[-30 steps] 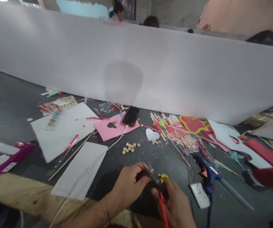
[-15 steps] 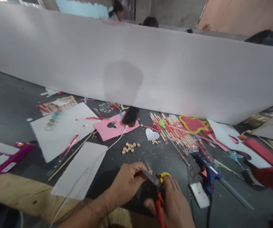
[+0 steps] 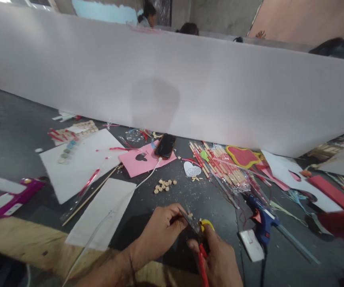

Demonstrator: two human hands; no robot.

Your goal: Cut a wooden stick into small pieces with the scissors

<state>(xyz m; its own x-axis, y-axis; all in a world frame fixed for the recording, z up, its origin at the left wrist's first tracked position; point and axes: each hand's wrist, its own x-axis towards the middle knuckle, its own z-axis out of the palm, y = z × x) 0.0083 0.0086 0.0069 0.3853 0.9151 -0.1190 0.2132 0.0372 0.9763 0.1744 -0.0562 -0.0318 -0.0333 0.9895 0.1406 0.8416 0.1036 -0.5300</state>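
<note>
Head view: the right hand (image 3: 218, 255) is gripping metal-bladed scissors with red and yellow handles (image 3: 202, 252) over the dark grey surface (image 3: 227, 213).
The left hand (image 3: 164, 229) is pressing thumb and forefinger together near the blade tips, seemingly for steadiness; whatever it is pinching is staying hidden. 1 small pale piece (image 3: 190, 216) is showing at the blades. A cluster of pale, knobbly pieces (image 3: 163, 186) is lying just beyond, perhaps for easy reach.

Soft, rather dim light leaves pale glare on the white board's (image 3: 234, 87) upper left and a faint rounded shadow (image 3: 155, 103) mid-board; outer edges look stretched, blurry.
</note>
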